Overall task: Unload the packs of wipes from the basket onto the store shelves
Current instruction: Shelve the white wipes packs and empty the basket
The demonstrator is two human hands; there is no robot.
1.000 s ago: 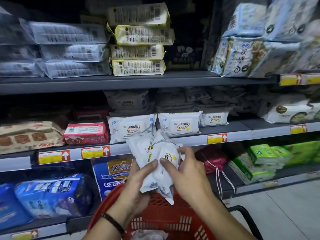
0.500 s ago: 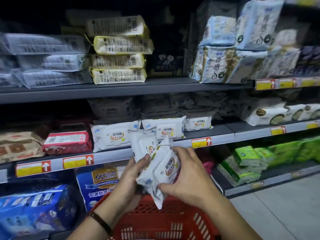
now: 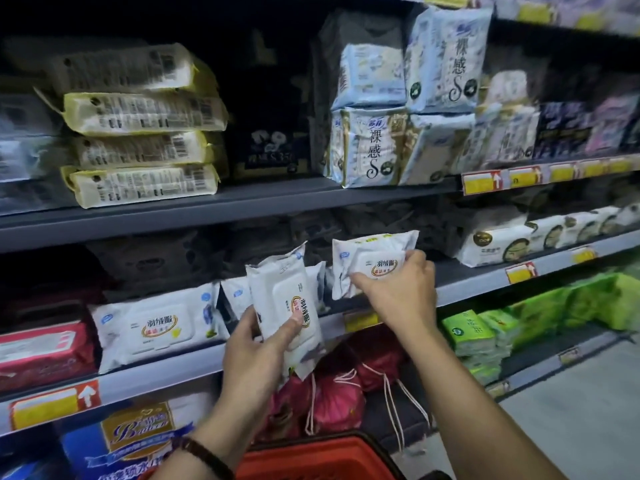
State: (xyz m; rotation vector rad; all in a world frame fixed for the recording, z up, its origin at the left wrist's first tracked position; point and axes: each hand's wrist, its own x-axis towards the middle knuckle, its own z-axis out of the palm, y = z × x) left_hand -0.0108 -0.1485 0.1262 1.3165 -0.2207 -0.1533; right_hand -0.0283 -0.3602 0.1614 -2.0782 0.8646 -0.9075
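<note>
Wipes packs, one per hand: we had our left hand (image 3: 258, 355) closed on an upright white pack (image 3: 284, 299), thumb across its label, just in front of the middle shelf (image 3: 166, 372) edge. Our right hand (image 3: 394, 289) gripped a second pack (image 3: 372, 258), fingers (image 3: 414, 259) wrapped over its front, held above that shelf. A matching pack (image 3: 156, 327) lay flat on that shelf, left of both hands. Red basket (image 3: 311, 459) sat below that shelf, under our wrists.
</note>
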